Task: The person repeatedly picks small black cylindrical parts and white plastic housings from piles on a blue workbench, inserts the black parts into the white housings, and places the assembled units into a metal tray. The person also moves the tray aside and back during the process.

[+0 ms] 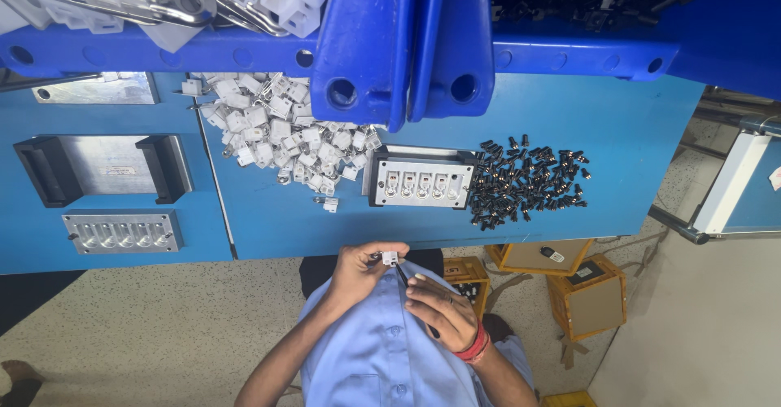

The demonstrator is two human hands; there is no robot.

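You have bright, even light overhead; shadows under the bins [407, 41] stay soft. Glare washes the metal plate [98, 89] and the jig [421, 183]. Focus is sharp at centre, and the edges bend slightly.

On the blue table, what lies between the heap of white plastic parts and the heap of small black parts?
In the head view, a metal fixture block with black ends lies between the white parts and the black parts. Its row of slots holds white pieces.
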